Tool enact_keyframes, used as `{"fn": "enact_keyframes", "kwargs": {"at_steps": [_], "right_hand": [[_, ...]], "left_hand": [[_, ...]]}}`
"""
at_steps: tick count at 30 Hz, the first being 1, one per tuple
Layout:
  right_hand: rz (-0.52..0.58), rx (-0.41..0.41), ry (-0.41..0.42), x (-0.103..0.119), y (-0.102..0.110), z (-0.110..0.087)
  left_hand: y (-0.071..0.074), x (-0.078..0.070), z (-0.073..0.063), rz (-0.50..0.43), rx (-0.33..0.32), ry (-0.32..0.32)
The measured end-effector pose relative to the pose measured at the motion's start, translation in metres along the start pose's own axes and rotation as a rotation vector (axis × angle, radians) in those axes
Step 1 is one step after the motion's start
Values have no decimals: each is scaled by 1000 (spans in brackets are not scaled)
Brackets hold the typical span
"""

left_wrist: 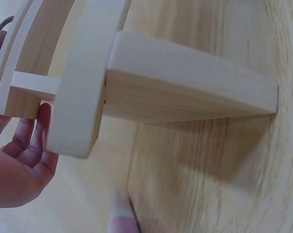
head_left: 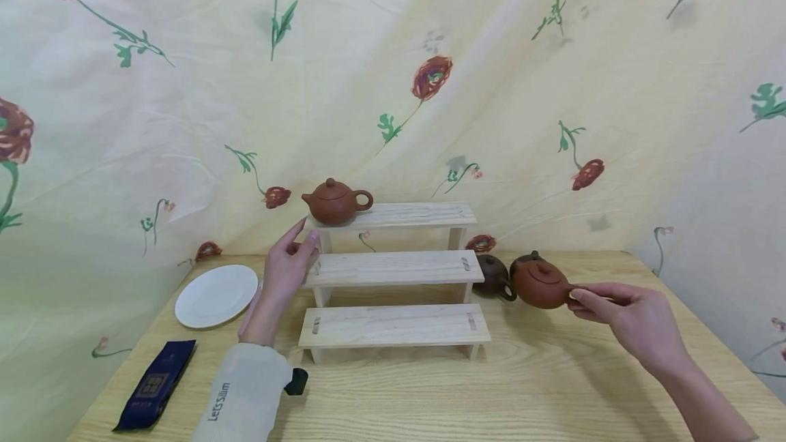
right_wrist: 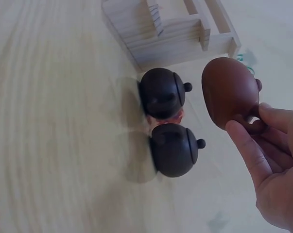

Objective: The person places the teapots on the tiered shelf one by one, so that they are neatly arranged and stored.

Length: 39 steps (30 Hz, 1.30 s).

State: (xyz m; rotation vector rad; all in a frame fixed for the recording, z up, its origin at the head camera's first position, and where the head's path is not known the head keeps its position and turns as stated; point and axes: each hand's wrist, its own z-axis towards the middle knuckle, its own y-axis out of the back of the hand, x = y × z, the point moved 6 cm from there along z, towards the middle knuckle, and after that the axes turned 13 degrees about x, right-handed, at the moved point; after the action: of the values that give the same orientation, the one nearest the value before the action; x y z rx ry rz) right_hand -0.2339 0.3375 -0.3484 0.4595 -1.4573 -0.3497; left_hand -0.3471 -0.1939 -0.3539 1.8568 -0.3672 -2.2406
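Observation:
My right hand pinches the handle of a reddish-brown clay teapot. In the right wrist view, thumb and fingers meet at the handle loop, and the teapot hangs off the table. Behind it stand two dark brown teapots, beside the right end of a three-tier wooden shelf. My left hand holds the left end of the shelf's top tier, thumb and fingers around the board's end. Just above those fingers, another reddish-brown teapot sits on the top tier, spout to the left.
A white plate lies left of the shelf, partly next to my left forearm. Nearer the front left is a dark blue packet. A flower-printed cloth hangs behind the wooden table.

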Motion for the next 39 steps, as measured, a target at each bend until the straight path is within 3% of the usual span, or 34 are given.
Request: {"fn": "enact_keyframes", "kwargs": {"at_steps": [10,17,26,31,39], "right_hand": [[9,31,70,18,2,19],[143,100,127,25,5,34],[215,146,144,38,11,44],[290,148,178,46,15,50],[298,141,195,57,19,60]], "left_hand": [[0,0,1,-12,-1,11],[0,1,1,-15,-4,18],[1,1,2,-14,4,25],[1,1,2,-19,5,20],[1,2,2,-19,1,22]]}}
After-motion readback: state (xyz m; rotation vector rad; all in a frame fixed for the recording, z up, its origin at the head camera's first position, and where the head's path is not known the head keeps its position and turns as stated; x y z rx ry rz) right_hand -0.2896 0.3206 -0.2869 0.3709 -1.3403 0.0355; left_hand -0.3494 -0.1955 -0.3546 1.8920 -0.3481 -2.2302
